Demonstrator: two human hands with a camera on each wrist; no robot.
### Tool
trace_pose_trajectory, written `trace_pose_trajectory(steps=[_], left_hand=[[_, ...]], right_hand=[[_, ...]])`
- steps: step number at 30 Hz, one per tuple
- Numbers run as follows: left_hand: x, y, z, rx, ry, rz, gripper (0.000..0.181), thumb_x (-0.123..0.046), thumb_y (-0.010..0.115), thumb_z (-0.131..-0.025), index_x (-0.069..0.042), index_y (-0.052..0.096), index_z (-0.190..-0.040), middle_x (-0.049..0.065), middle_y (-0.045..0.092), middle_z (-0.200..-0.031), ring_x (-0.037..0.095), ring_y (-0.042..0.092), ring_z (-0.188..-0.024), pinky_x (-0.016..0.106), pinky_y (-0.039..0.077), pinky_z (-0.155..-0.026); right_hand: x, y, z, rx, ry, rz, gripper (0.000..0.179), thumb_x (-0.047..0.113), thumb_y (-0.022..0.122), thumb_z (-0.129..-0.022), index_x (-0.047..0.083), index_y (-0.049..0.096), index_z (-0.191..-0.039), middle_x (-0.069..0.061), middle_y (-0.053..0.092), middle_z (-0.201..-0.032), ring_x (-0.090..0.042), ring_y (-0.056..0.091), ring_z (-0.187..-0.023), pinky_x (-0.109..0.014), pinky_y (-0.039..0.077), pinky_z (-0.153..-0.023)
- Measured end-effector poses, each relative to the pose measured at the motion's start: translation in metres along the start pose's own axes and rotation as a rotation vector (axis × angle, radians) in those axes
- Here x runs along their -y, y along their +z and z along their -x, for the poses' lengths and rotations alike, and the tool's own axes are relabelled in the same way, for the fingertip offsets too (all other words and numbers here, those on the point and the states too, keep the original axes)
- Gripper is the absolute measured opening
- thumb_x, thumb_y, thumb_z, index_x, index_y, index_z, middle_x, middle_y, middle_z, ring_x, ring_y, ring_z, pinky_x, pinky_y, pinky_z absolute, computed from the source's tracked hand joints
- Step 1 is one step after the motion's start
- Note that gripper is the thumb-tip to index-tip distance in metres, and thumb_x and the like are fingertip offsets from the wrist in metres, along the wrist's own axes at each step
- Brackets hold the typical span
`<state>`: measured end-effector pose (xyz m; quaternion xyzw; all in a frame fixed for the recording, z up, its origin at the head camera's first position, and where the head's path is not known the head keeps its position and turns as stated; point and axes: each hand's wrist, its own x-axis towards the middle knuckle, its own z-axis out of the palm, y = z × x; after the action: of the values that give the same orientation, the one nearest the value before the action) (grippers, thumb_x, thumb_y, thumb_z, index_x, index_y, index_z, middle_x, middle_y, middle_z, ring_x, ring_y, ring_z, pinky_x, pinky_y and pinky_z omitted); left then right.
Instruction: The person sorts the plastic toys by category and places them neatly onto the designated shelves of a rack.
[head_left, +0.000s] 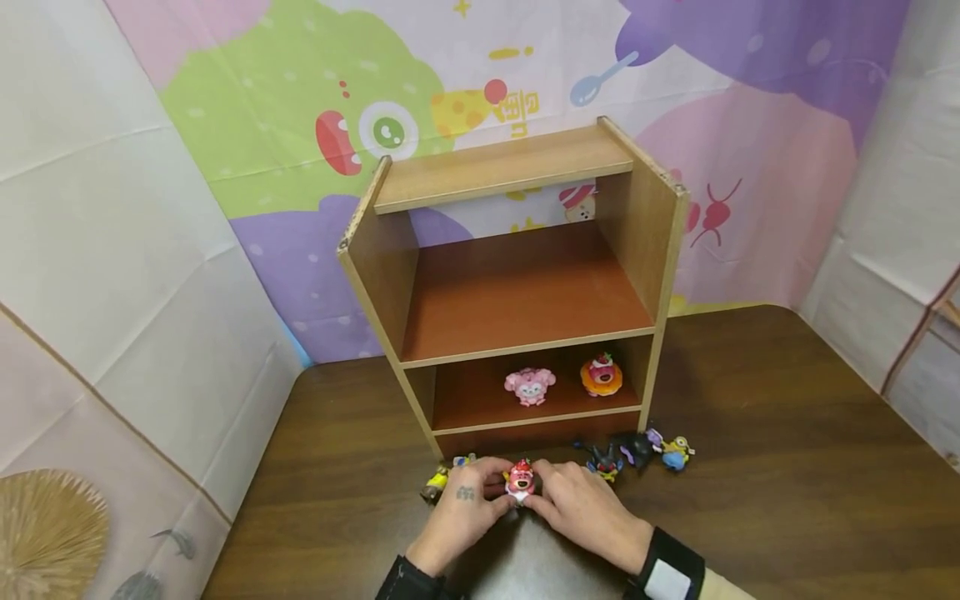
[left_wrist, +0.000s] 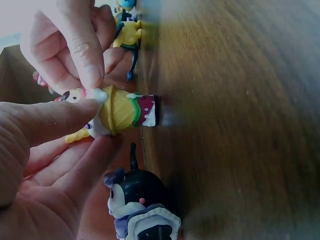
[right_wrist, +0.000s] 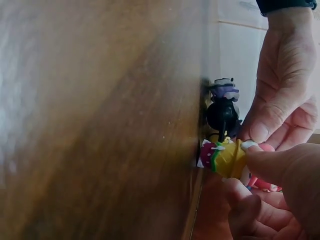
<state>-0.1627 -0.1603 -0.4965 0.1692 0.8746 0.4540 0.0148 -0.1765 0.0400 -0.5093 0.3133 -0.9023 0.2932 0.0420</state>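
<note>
A small figurine (head_left: 521,479) is held upright between both hands, low in front of the shelf: a pink bear in a red strawberry hat. Its yellow cone (left_wrist: 120,110) has a maroon and white base, seen sideways in both wrist views. My left hand (head_left: 465,500) pinches it from the left with thumb and fingers. From the other side my right hand (head_left: 588,504) grips it too, the thumb against its white middle. Close beside the left hand stands a black-headed figurine (left_wrist: 145,195) in purple and white. A yellow figurine (head_left: 435,482) sits left of that hand.
Behind the hands stands a wooden shelf (head_left: 517,346). Its lower compartment holds a pink figurine (head_left: 530,386) and a pink bear in an orange ring (head_left: 602,375). Right of the hands, on the brown table (head_left: 787,467), are dark figurines (head_left: 637,448) and a yellow-and-blue one (head_left: 677,454).
</note>
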Motion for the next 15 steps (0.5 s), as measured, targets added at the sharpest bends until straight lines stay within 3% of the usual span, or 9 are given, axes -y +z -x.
trace_pose_trajectory(steps=[6, 15], left_hand=[[0.0012, 0.0010, 0.0000, -0.018, 0.006, -0.036, 0.029, 0.008, 0.081, -0.079, 0.000, 0.069, -0.104, 0.013, 0.072, -0.105, 0.023, 0.074, -0.095, 0.020, 0.059, -0.077], [0.0002, 0.0021, 0.0011, -0.026, 0.004, -0.043, 0.031, 0.009, 0.081, -0.078, -0.001, 0.067, -0.104, 0.012, 0.071, -0.106, 0.023, 0.073, -0.095, 0.023, 0.059, -0.078]], right_hand=[[-0.0005, 0.0022, -0.0019, 0.001, -0.027, -0.038, 0.020, 0.024, 0.077, -0.092, 0.013, 0.060, -0.093, 0.012, 0.052, -0.073, 0.000, 0.046, -0.063, -0.020, 0.039, -0.052], [0.0010, 0.0050, -0.0025, -0.035, -0.061, -0.025, 0.019, 0.021, 0.078, -0.091, 0.009, 0.065, -0.100, 0.004, 0.067, -0.091, -0.007, 0.063, -0.079, -0.025, 0.052, -0.064]])
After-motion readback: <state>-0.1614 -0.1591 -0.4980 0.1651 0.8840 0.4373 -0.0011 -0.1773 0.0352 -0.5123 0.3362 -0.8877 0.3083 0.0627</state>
